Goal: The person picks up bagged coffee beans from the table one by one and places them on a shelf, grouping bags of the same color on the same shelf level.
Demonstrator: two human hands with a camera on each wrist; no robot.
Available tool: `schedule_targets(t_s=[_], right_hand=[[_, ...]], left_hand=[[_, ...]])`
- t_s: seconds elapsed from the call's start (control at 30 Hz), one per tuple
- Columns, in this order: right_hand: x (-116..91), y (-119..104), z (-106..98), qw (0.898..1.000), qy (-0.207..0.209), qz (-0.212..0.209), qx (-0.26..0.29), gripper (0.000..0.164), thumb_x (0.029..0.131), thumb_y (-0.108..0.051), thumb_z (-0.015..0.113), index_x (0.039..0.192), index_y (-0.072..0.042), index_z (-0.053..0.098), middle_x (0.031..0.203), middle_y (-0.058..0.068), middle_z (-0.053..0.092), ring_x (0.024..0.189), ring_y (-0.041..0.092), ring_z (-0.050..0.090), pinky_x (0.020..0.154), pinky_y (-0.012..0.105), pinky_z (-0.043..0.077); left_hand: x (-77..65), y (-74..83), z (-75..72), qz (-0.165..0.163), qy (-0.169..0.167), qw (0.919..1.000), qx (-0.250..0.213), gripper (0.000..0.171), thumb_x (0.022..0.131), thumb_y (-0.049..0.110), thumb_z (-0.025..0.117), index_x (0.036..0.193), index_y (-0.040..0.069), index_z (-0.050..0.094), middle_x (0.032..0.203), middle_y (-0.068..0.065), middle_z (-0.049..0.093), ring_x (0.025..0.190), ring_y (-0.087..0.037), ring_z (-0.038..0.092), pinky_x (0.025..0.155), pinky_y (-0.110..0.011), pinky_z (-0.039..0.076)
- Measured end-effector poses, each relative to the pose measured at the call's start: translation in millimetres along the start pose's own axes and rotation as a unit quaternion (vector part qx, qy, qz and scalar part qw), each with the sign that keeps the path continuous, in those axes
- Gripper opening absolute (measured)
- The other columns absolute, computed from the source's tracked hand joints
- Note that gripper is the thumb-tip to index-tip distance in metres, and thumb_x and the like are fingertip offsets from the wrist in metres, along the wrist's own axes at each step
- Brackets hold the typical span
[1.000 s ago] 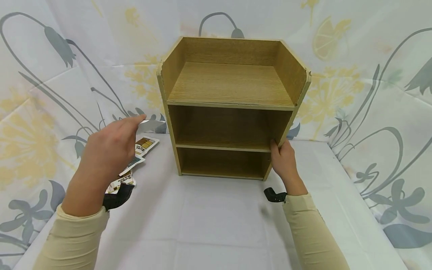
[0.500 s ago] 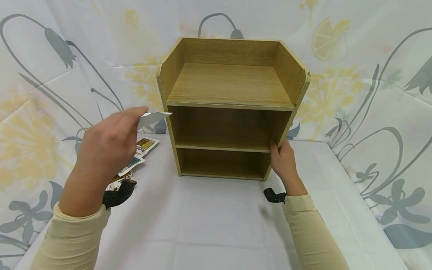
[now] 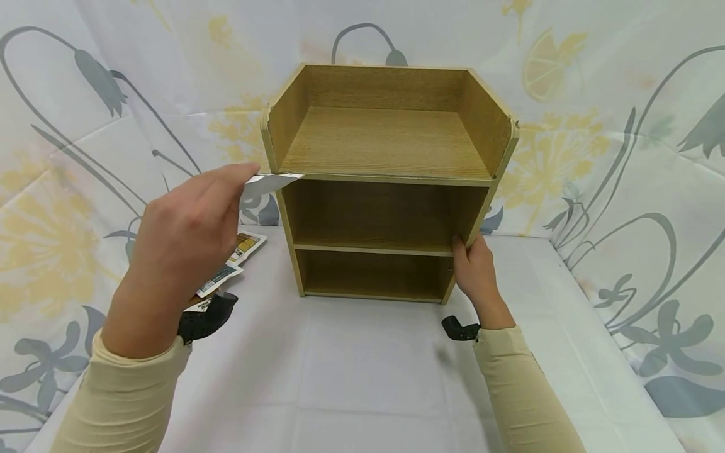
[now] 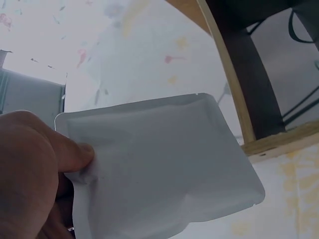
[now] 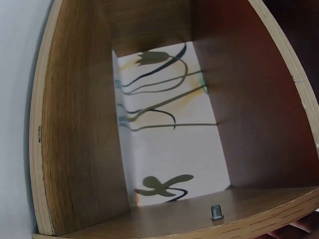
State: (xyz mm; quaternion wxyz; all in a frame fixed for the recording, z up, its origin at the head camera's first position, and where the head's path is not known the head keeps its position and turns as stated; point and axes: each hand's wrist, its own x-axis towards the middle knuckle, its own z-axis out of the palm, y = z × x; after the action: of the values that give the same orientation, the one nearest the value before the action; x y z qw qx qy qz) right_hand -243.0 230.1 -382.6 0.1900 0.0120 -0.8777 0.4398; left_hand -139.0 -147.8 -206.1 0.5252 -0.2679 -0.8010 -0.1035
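My left hand point(image 3: 189, 229) pinches a flat sealed pouch point(image 4: 154, 159) by one edge, with the thumb on its plain whitish face. In the head view the pouch shows nearly edge-on, overlapping the left side of a wooden shelf unit point(image 3: 385, 145) at the height of its top board. This unit stands upright, with an open top and two compartments below. My right hand point(image 3: 477, 277) grips its right side panel at the middle board, thumb at the front edge and the other fingers mostly hidden behind the panel. A small metal peg point(image 5: 217, 212) sticks out inside the unit.
Several printed pouches point(image 3: 219, 278) lie overlapping on the white cloth point(image 3: 362, 365) left of the shelf unit, partly behind my left hand. A flower-patterned cloth point(image 3: 595, 157) hangs behind and along both sides.
My left hand has risen and moved a little to the right with the pouch, up to the shelf's top board. My right hand and the shelf unit have stayed in place.
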Motion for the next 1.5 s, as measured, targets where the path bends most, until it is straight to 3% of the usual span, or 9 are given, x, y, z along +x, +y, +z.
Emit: schedule_targets(t_s=[0.53, 0.77, 1.1, 1.5], right_hand=[[0, -1, -1, 1.000, -0.001, 0.006, -0.004, 0.051, 0.103, -0.035, 0.035, 0.135, 0.003, 0.043, 0.125, 0.029, 0.055, 0.110, 0.044, 0.059, 0.088, 0.058, 0.050], [0, -3, -2, 1.000, -0.001, 0.005, -0.003, 0.050, 0.103, -0.035, 0.036, 0.134, 0.003, 0.044, 0.125, 0.029, 0.056, 0.111, 0.044, 0.059, 0.089, 0.058, 0.049], [1, -3, -2, 1.000, -0.007, 0.005, -0.002, 0.052, 0.103, -0.036, 0.035, 0.137, 0.003, 0.042, 0.127, 0.029, 0.055, 0.111, 0.045, 0.060, 0.086, 0.058, 0.052], [-1, -1, -2, 1.000, -0.007, 0.004, -0.004, 0.052, 0.103, -0.036, 0.035, 0.137, 0.003, 0.042, 0.126, 0.029, 0.055, 0.110, 0.044, 0.060, 0.087, 0.057, 0.051]], left_hand=[[19.0, 9.3, 12.2, 0.027, 0.013, 0.9991, -0.031, 0.032, 0.094, -0.006, 0.045, 0.114, 0.005, 0.067, 0.101, -0.012, 0.074, 0.089, -0.030, 0.070, 0.063, -0.048, 0.054], [21.1, 10.9, 21.5, 0.026, 0.022, 0.9984, -0.044, 0.031, 0.094, -0.005, 0.046, 0.114, 0.006, 0.067, 0.106, -0.011, 0.073, 0.093, -0.029, 0.070, 0.069, -0.048, 0.056], [24.6, 10.8, 38.1, 0.055, 0.033, 0.9965, -0.055, 0.035, 0.093, -0.008, 0.042, 0.114, 0.005, 0.067, 0.106, -0.011, 0.073, 0.094, -0.029, 0.070, 0.074, -0.045, 0.056], [26.6, 9.5, 59.9, 0.082, -0.046, 0.9951, -0.032, 0.034, 0.094, -0.006, 0.046, 0.120, 0.002, 0.066, 0.114, -0.016, 0.069, 0.104, -0.033, 0.066, 0.092, -0.044, 0.054]])
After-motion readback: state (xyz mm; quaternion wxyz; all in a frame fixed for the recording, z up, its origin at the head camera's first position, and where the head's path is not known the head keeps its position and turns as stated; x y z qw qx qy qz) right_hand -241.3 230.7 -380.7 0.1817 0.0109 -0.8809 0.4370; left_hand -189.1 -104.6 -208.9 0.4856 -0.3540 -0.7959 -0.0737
